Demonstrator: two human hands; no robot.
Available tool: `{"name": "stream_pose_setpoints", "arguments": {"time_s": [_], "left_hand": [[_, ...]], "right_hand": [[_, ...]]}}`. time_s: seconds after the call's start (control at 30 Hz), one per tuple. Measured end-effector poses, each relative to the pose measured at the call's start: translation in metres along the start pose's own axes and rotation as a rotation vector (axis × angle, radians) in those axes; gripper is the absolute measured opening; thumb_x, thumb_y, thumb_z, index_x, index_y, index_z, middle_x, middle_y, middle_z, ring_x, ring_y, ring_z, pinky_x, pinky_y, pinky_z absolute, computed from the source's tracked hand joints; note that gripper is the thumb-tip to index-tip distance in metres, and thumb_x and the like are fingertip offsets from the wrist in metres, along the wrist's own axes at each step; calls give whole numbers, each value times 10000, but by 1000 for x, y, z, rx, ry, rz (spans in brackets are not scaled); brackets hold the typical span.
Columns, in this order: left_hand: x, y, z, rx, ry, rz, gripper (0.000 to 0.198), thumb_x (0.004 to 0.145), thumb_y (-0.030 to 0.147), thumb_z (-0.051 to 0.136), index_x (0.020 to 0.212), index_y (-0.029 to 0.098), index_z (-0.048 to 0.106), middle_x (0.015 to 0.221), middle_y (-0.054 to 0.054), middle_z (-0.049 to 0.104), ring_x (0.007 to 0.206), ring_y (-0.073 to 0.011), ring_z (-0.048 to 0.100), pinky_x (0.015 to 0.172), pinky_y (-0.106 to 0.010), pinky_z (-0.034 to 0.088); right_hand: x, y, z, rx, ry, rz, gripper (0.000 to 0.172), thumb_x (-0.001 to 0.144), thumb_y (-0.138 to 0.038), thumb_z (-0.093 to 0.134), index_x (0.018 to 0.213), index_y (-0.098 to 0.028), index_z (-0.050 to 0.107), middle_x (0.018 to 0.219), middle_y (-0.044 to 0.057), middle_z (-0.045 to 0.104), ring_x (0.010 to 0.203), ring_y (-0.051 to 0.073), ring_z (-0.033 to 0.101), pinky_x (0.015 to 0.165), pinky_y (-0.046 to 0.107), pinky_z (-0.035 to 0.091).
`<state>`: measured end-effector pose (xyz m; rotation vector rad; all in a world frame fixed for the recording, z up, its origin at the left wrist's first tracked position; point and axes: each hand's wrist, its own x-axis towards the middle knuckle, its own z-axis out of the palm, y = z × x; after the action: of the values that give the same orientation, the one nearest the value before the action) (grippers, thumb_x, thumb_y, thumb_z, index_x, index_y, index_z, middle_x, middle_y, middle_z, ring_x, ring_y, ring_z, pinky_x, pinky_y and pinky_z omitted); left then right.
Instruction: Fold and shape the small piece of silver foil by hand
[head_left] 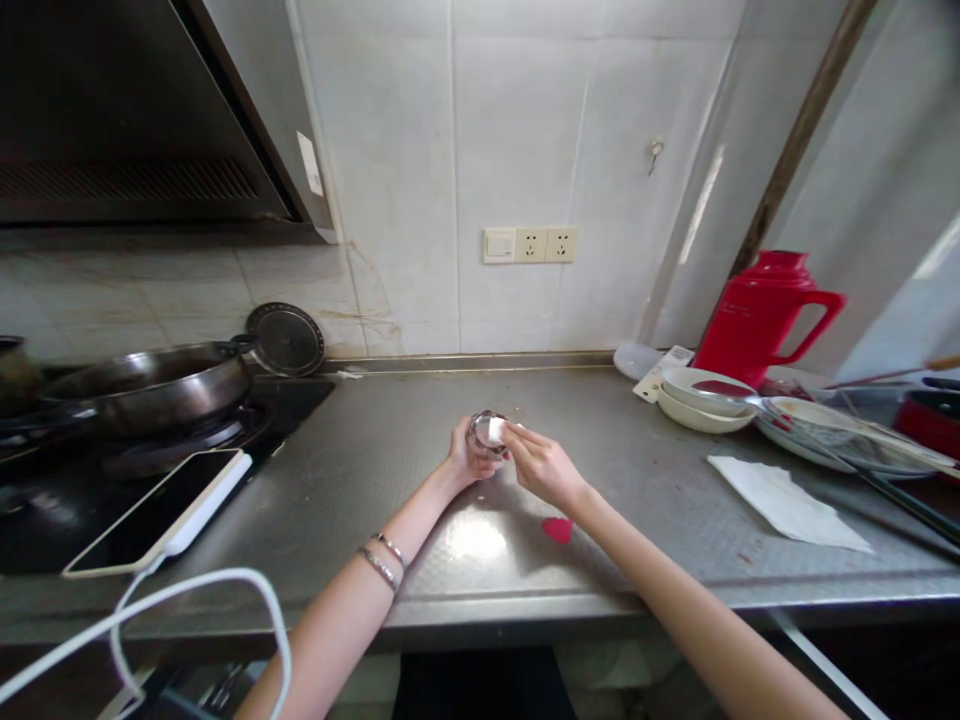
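Note:
Over the middle of the metal counter, my left hand (466,455) is wrapped round a small, shiny, round container (480,442), perhaps a glass or metal cup. My right hand (541,462) is closed in a pinch, its fingertips at the container's mouth. A small white piece (496,430) shows at those fingertips, over the opening; its kind is too small to tell. Below my right wrist, a flat pink-red piece (557,529) lies on the counter. My fingers hide part of the container's side.
To the left, a steel pan (150,385) sits on the black stove, near a phone (161,510) with a white cable (262,590). On the right are stacked bowls (705,408), a red thermos jug (761,310), a plate (825,430) with utensils and a white paper napkin (784,502).

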<state>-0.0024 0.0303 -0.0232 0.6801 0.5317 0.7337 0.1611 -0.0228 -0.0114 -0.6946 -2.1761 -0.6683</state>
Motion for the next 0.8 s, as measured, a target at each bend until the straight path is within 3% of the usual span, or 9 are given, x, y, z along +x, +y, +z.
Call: {"name": "stream_pose_setpoints", "arguments": {"time_s": [0.13, 0.27, 0.43, 0.53, 0.63, 0.73, 0.8], "left_hand": [[1, -2, 1, -40, 148, 67, 465, 769, 596, 419, 682, 159, 550, 405, 14, 405, 303, -85, 283, 341, -197, 103], [2, -6, 3, -88, 246, 168, 400, 785, 546, 445, 626, 182, 485, 435, 3, 435, 365, -100, 370, 366, -227, 190], [-1, -5, 9, -65, 216, 172, 413, 806, 543, 435, 667, 162, 514, 446, -10, 462, 381, -97, 366, 380, -235, 194], [-5, 0, 13, -31, 170, 140, 445, 797, 564, 420, 701, 150, 550, 414, 7, 427, 330, -81, 313, 360, -217, 139], [-8, 5, 18, 15, 99, 120, 530, 790, 606, 354, 755, 130, 584, 473, -43, 523, 311, -74, 308, 343, -200, 103], [-10, 6, 20, 75, 29, 118, 627, 799, 620, 258, 851, 102, 608, 593, -117, 621, 306, -78, 321, 327, -195, 92], [-9, 5, 20, 83, 37, 132, 620, 793, 623, 268, 863, 108, 606, 564, -97, 602, 298, -79, 310, 324, -196, 96]], "right_hand": [[5, -15, 3, 18, 2, -10, 391, 815, 19, 345, 1134, -71, 552, 1072, 192, 679, 1181, 256, 571, 906, 358, 562], [10, -34, 5, 71, 8, -75, 343, 846, -1, 354, 1098, -73, 575, 1045, 187, 689, 1233, 257, 526, 945, 372, 543], [12, -31, -4, 141, 15, -75, 349, 867, -11, 347, 1102, -107, 586, 1040, 152, 700, 1203, 235, 555, 934, 375, 550], [12, -19, -13, 204, 81, 2, 366, 879, -21, 382, 1156, -156, 580, 1085, 116, 696, 1129, 214, 608, 961, 411, 531], [12, -6, -21, 190, 157, 107, 346, 887, -47, 446, 1167, -187, 595, 1132, 110, 679, 1109, 219, 612, 938, 414, 540], [12, 4, -23, 114, 81, 110, 378, 884, -34, 430, 1185, -189, 600, 1156, 114, 670, 1111, 232, 606, 926, 413, 543], [12, 4, -19, 91, 27, 100, 395, 885, -29, 410, 1207, -172, 589, 1130, 121, 681, 1111, 235, 610, 943, 420, 533]]}}
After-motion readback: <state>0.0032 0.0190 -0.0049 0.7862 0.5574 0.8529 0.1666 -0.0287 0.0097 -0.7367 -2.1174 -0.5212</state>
